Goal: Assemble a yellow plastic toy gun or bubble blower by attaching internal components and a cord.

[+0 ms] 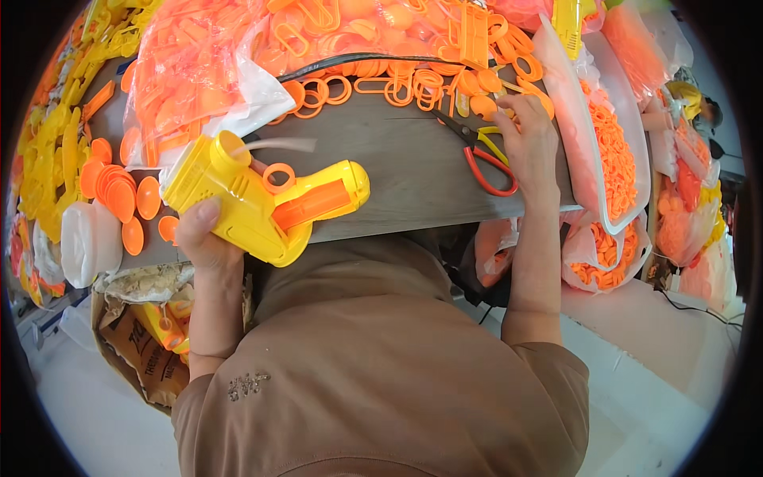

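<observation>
Yellow toy [245, 213], left of middle, sits tight in the left hand [208, 234], its orange strip [314, 204] seemingly in; orange rings [429, 79] up top seem unused; I can't tell if the right hand [528, 139] grips

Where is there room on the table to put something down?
Bare grey tabletop lies between the yellow toy in the left hand and the red-and-yellow-handled cutters, bordered behind by orange rings. It's crowded at the back, on the left with orange ovals, and on the right near the right hand and white tub.
</observation>
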Tool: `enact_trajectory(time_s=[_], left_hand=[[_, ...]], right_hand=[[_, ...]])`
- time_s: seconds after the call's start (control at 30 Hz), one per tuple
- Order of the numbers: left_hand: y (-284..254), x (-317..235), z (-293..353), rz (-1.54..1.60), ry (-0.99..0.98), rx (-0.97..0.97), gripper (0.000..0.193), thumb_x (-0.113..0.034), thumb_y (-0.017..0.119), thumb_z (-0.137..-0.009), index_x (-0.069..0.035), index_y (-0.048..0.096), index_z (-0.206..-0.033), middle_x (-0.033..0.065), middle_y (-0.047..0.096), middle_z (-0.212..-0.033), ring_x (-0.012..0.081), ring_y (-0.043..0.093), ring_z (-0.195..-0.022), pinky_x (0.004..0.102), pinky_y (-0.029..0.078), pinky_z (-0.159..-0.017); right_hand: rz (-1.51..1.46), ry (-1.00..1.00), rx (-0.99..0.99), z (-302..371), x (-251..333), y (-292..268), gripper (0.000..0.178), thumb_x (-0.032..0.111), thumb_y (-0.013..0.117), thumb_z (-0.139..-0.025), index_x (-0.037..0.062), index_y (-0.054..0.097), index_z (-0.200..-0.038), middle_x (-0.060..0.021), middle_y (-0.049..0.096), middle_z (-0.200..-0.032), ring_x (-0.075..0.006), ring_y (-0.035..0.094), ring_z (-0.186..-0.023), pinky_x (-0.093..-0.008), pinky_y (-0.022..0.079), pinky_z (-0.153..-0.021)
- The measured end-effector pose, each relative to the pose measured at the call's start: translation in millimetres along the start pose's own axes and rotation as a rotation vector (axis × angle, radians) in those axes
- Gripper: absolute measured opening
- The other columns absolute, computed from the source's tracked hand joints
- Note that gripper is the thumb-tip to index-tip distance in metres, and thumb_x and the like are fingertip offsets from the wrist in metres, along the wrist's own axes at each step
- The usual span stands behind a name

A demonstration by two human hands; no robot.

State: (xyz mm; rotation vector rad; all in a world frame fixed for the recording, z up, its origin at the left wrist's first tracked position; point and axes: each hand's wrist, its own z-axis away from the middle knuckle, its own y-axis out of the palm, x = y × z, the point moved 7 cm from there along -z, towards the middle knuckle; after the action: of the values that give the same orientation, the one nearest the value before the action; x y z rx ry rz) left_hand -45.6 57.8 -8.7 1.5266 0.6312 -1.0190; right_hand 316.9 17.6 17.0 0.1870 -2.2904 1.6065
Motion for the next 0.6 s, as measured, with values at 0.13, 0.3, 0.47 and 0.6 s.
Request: enact_trajectory(time_s=[0.13, 0.3, 0.47, 0.6], left_hand=[[16, 6, -5, 0.087, 0.008, -0.002, 0.063, -0.026, 0.062, -0.065, 0.005, 0.047, -0.117, 0.0218, 0.059, -0.096, 0.0293, 0.062, -0.085, 0.0367, 0.053, -0.074], [19, 18, -7, 0.096, -0.022, 0.03, 0.062, -0.024, 0.063, -0.065, 0.006, 0.047, -0.117, 0.0211, 0.059, -0.098, 0.0297, 0.062, -0.084, 0.0377, 0.054, -0.073], [27, 15, -14, 0.124, -0.01, 0.041, 0.056, -0.022, 0.06, -0.069, 0.008, 0.048, -0.114, 0.0215, 0.061, -0.096, 0.0294, 0.063, -0.084, 0.037, 0.053, -0.075], [14, 11, -15, 0.009, -0.004, 0.009, 0.061, -0.031, 0.059, -0.069, 0.006, 0.048, -0.117, 0.0215, 0.058, -0.101, 0.0309, 0.059, -0.092, 0.0396, 0.05, -0.082]], right_hand=[[0.125, -0.144, 0.038, -9, 5, 14, 0.025, 0.015, 0.061, -0.079, -0.0021, 0.06, -0.097, -0.0145, 0.057, -0.093, -0.0298, 0.057, -0.087, -0.0364, 0.045, -0.075], [0.136, -0.054, 0.249, -25, -9, 28, 0.031, 0.024, 0.065, -0.075, -0.0026, 0.058, -0.089, -0.0156, 0.054, -0.086, -0.03, 0.056, -0.083, -0.0364, 0.044, -0.073], [0.042, 0.091, 0.386, -29, -18, 29, 0.035, 0.029, 0.068, -0.071, -0.0012, 0.055, -0.084, -0.0128, 0.053, -0.083, -0.0249, 0.055, -0.076, -0.0349, 0.044, -0.07], [-0.037, 0.086, 0.188, -17, 17, -9, 0.026, 0.018, 0.066, -0.076, -0.0001, 0.056, -0.091, -0.0065, 0.056, -0.086, -0.0128, 0.055, -0.072, -0.0268, 0.045, -0.063]])
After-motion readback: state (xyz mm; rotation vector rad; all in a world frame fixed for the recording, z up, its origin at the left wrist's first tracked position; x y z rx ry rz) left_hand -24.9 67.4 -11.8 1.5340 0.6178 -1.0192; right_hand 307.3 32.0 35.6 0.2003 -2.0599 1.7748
